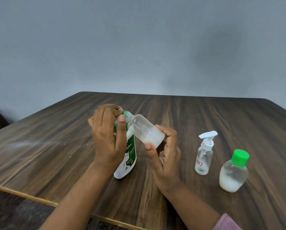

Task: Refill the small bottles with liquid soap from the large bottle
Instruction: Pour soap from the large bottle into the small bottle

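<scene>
My right hand grips the base of a small clear bottle. The bottle is tilted, its neck points up-left, and a little white soap sits at its bottom. My left hand pinches the green cap at that neck, thumb and fingertips closed on it. Just behind my left hand the large white and green soap bottle stands on the table, its green cap mostly hidden by my thumb.
On the wooden table, a small clear pump bottle with a white head stands right of my hands. Further right is a green-capped small bottle, partly full of white soap. The table's front edge runs along the lower left.
</scene>
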`<state>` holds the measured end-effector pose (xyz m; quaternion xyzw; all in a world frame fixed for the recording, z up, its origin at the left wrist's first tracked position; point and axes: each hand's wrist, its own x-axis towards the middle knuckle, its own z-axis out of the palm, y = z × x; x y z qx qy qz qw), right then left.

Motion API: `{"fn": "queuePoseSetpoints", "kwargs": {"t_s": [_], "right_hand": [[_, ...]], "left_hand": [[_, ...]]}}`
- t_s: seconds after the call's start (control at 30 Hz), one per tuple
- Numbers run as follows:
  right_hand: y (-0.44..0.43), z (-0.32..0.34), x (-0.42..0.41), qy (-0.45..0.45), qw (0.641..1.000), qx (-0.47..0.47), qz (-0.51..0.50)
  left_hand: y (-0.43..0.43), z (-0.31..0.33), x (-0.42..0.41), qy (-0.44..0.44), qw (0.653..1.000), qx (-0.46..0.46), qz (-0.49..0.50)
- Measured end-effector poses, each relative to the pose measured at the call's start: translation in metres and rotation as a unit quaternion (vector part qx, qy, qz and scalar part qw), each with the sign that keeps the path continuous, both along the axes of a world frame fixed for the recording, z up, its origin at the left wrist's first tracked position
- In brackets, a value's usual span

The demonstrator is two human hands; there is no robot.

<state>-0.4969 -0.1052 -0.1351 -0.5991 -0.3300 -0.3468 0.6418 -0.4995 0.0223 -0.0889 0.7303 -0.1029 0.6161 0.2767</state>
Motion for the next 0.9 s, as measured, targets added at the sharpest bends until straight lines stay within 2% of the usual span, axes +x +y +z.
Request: {"fn": "queuePoseSetpoints", "kwargs": {"t_s": [0.23, 0.63, 0.9], "right_hand": [[-0.001, -0.002, 0.001, 0.008, 1.0, 0.0, 0.009], [-0.002, 0.001, 0.001, -0.003, 1.0, 0.005, 0.003], [-0.004, 0.001, 0.0, -0.003, 1.0, 0.013, -0.009]], "left_hand": [[0.0, 0.0, -0.001, -0.004, 1.0, -0.007, 0.029], [0.004, 0.017, -0.006, 0.013, 0.999, 0.003, -0.04], [-0.003, 0.006, -0.004, 0.033, 0.999, -0.019, -0.016]]}}
